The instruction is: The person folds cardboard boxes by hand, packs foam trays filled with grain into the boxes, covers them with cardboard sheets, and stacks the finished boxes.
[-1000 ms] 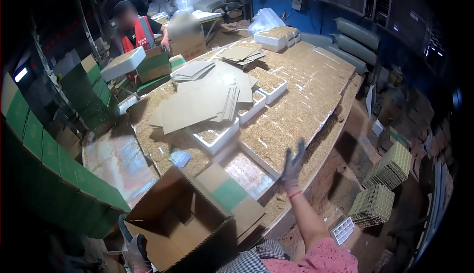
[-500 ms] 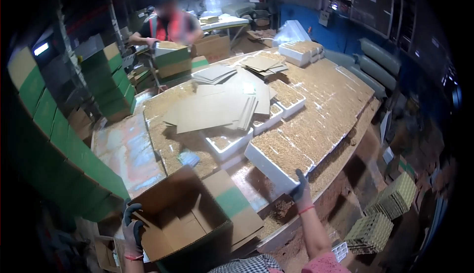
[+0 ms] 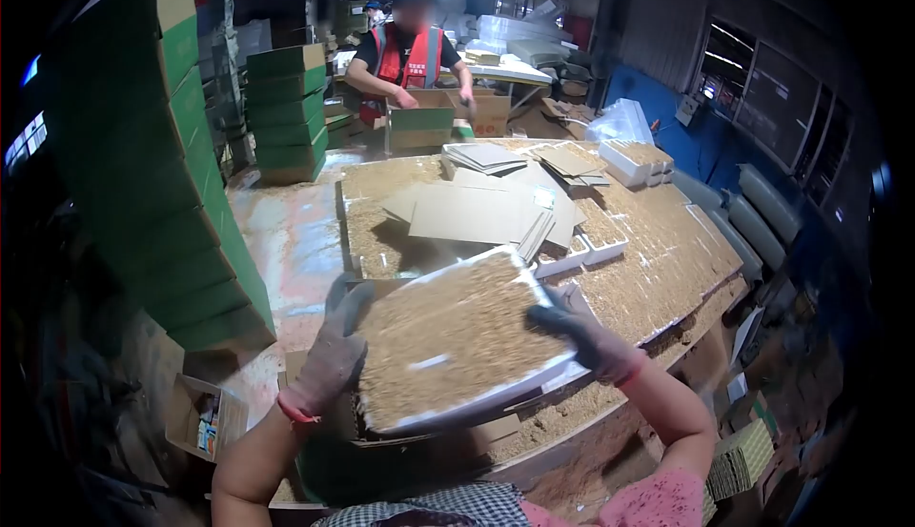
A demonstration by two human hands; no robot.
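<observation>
A filled white foam tray (image 3: 457, 341) is above a green carton (image 3: 372, 465) at the tabletop's (image 3: 297, 227) near edge, long axis left-right; the right hand (image 3: 593, 338) grips its right side, the left hand (image 3: 334, 351) is beside its left, grip unclear.

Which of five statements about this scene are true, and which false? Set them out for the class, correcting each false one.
1. The left hand and right hand both hold a white tray. True.
2. That tray is empty. False: loose brown filling covers it.
3. A person opposite wears a red vest. True.
4. The tall box stack is right of the tray. False: it is left.
5. The cardboard sheets stand upright. False: they lie overlapping.
</observation>
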